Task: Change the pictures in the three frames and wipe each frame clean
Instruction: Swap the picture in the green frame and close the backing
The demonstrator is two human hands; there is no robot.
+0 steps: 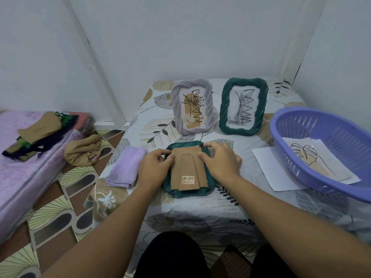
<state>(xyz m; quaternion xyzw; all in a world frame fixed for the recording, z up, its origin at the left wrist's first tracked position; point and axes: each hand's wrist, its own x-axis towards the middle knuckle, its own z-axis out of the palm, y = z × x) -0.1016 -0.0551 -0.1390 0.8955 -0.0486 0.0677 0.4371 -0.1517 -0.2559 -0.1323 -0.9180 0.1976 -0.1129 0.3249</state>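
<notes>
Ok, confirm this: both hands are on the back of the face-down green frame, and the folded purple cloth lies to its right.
Wrong side. In the head view the folded purple cloth lies to the left of the face-down green frame. The left hand and right hand are on its back.

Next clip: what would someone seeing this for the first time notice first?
First, the two hands, left hand and right hand, pressing on the brown cardboard back of a green frame lying face down near the table's front edge. Behind it stand a lilac frame and another green frame, each holding a line drawing. A purple basket with loose prints sits at right.
</notes>
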